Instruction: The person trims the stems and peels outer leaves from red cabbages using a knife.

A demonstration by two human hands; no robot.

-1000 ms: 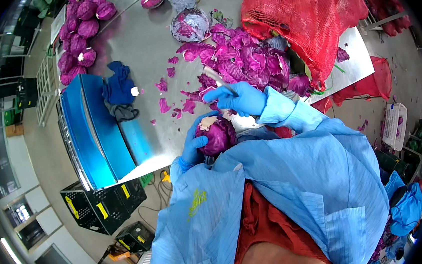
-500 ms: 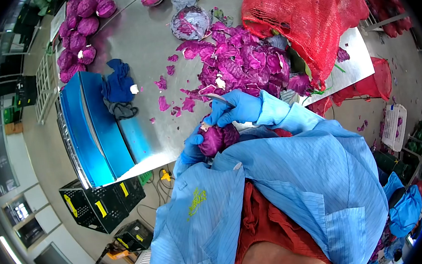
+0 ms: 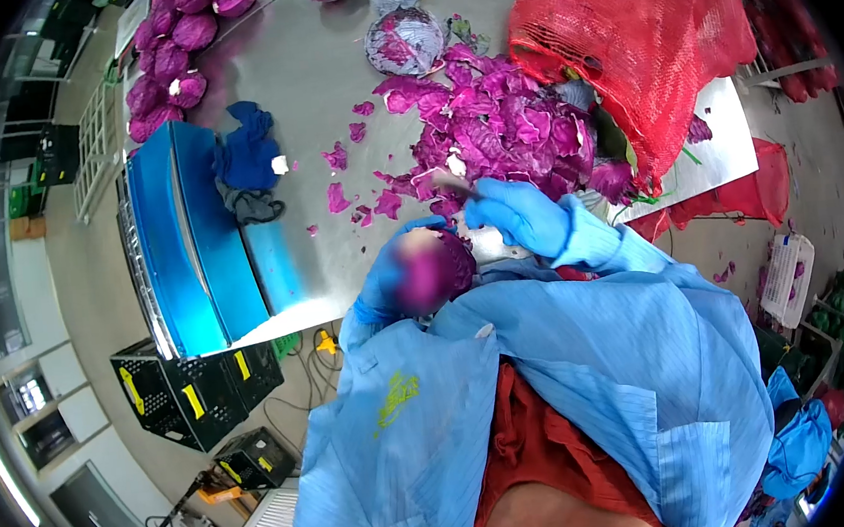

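Note:
My left hand (image 3: 379, 279), in a blue glove, is wrapped round a purple cabbage (image 3: 433, 271) near the table's front edge. The cabbage is partly blurred, and its pale cut end faces up. Just to the right, my gloved right hand (image 3: 518, 217) is closed on a knife (image 3: 455, 187), whose blurred blade points up and left above the cabbage, apart from it. Beyond the hands lies a heap of loose purple leaves (image 3: 511, 135), with small scraps (image 3: 338, 199) to its left.
A red mesh sack (image 3: 633, 34) lies at the table's (image 3: 315, 72) right. Several cabbages (image 3: 183, 33) are piled at the back left, behind a blue box (image 3: 189, 239) and a blue cloth (image 3: 248, 153). Black crates (image 3: 178, 395) stand on the floor. Another cabbage (image 3: 405, 42) sits beyond the leaves.
The knife and my right hand came in to the cabbage's top, then moved away up and right. The cabbage has turned in my left hand. The whole view has shifted slightly.

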